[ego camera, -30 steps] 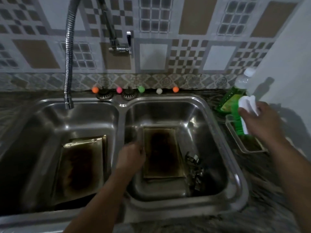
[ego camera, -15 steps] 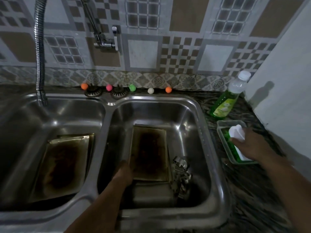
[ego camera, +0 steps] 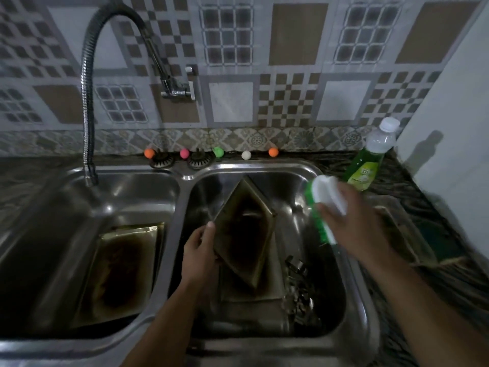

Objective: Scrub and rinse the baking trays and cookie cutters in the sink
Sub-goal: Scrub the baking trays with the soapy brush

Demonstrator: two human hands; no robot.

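My left hand (ego camera: pixel 199 250) grips the left edge of a baking tray (ego camera: pixel 244 234) in the right basin of the double sink (ego camera: pixel 185 178), thumb up on the rim; the tray is tilted up on one corner, its dark burnt inner face toward me. Under it a second tray (ego camera: pixel 275 284) lies flat on the basin floor. Cookie cutters (ego camera: pixel 299 287), shiny metal, sit in a heap just right of these trays, shapes too blurred to tell. My right hand (ego camera: pixel 354 221) is closed round the white handle of a green-bristled scrub brush (ego camera: pixel 321 205), held above the right rim of the basin, bristles facing left toward the tilted tray, not touching it. Left basin: another stained tray (ego camera: pixel 119 271), leaning against the divider wall. Flexible faucet hose (ego camera: pixel 87 102) hangs over the left basin. Green dish soap bottle (ego camera: pixel 370 160) stands on the counter behind the brush.
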